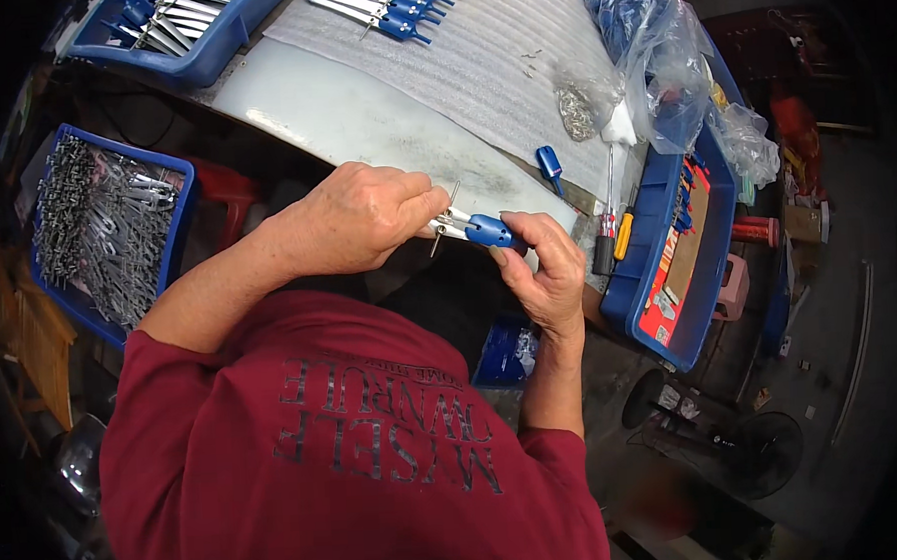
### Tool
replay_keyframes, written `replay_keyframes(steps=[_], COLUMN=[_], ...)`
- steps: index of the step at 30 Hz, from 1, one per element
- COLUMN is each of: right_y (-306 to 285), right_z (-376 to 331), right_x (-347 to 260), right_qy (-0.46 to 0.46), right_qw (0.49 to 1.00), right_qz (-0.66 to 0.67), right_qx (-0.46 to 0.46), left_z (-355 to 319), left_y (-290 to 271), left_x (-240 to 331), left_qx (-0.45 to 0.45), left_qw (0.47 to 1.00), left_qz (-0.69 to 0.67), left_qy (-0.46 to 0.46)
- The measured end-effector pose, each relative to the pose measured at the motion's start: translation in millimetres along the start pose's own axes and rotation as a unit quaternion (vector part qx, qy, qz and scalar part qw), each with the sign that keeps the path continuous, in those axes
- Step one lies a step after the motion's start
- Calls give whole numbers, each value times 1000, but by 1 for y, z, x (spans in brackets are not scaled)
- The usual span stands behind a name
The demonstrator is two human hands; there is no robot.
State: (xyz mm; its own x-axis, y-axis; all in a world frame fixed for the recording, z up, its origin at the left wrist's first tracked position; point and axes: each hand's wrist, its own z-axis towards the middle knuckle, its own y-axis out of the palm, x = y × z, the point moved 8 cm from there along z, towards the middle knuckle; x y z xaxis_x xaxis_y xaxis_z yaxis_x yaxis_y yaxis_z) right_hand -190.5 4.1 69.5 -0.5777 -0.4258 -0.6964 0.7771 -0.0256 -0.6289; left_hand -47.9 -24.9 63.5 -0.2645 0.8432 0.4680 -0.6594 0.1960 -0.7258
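The worktop (382, 123) is carrying a ribbed foam sheet (489, 68). Just below the worktop's near edge, both hands are gripping one small compass (471, 226) with a blue head and metal legs. The left hand (356, 219) is pinching the legs closed; the right hand (543, 266) is clasping the blue head. A screwdriver (606, 228) is lying at the worktop's right end.

Single head view—looking steeply down, close over the workbench (361, 114).
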Motion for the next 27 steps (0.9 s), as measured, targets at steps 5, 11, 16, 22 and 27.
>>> replay_keyframes(steps=[5,11,16,22,27], right_y=[3,5,9,11,13], right_z=[-3,-5,-6,-5,-7], right_x=[6,5,7,-4,-9], right_qy=[66,55,65,-6,-29], right_qw=[998,998,998,999,998], right_qz=[12,4,26,-35,-51], right_qx=[-20,-22,-10,-1,3], left_z=[-1,-2,-3,-5,-6], left_y=[2,3,7,7,6], left_x=[-3,-4,-5,-4,-2], left_qx=[-15,-15,-31,-27,-24], left_qw=[999,999,998,999,999], left_qz=[-22,-41,-38,-27,-22], left_qy=[-20,-21,-25,-22,-23])
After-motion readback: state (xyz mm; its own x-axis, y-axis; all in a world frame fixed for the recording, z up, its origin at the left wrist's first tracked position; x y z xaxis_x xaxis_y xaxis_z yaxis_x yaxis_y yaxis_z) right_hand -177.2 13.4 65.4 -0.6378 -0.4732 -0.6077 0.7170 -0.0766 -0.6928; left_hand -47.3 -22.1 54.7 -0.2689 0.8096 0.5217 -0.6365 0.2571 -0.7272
